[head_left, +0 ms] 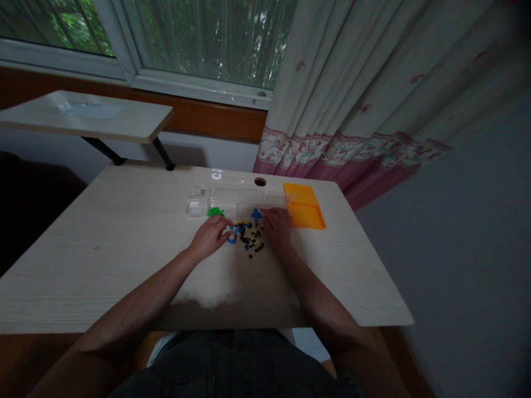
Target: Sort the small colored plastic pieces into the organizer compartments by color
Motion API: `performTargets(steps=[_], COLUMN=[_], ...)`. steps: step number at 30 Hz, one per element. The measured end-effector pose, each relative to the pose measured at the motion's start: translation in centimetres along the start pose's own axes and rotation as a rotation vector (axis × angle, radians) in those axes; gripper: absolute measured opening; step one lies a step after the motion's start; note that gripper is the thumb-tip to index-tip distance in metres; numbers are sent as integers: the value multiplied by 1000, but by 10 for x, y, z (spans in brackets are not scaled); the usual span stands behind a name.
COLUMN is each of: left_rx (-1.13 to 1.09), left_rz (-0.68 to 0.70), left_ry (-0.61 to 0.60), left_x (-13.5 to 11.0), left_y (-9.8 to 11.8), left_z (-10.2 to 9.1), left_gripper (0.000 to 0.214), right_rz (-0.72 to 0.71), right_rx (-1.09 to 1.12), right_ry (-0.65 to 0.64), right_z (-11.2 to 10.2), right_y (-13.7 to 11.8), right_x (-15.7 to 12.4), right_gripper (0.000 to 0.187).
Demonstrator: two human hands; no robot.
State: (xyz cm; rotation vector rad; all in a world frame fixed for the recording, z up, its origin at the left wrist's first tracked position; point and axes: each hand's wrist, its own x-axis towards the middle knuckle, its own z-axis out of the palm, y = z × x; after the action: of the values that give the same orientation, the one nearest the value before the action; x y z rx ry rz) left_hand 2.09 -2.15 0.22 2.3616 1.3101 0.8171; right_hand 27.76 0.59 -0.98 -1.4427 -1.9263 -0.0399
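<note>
In the head view, my left grip point(208, 236) curls at the left edge of the mixed small pieces point(251, 234) on the bench point(136, 221); my right grip point(279, 225) is beside blue pieces point(256, 214). In this dimness, I can't tell whether either holds one. The shelf point(136, 122) packet's point(97, 111) markings are unreadably blurred.

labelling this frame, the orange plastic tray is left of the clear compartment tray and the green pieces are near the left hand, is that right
Not left: the head view shows the orange plastic tray right of the clear compartment tray. The green pieces are indeed near the left hand.
</note>
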Motion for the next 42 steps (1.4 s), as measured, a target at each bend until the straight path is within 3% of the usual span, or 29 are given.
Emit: performTargets(steps=[23,32,42], left_rx=[55,72,131], left_rz=[-2,-52,-42], left_ry=[-36,17,1], left_x=[-1,0,0], left_y=[1,-2,0], left_z=[0,3,6], left_gripper=[15,26,16], right_rz=[-5,1,-6], right_rx=[9,-3,-10], right_ry=[-13,-17,-16], right_z=[1,0,-2], right_y=[-2,-3,-5], right_x=[0,0,-1], right_gripper=[26,27,25])
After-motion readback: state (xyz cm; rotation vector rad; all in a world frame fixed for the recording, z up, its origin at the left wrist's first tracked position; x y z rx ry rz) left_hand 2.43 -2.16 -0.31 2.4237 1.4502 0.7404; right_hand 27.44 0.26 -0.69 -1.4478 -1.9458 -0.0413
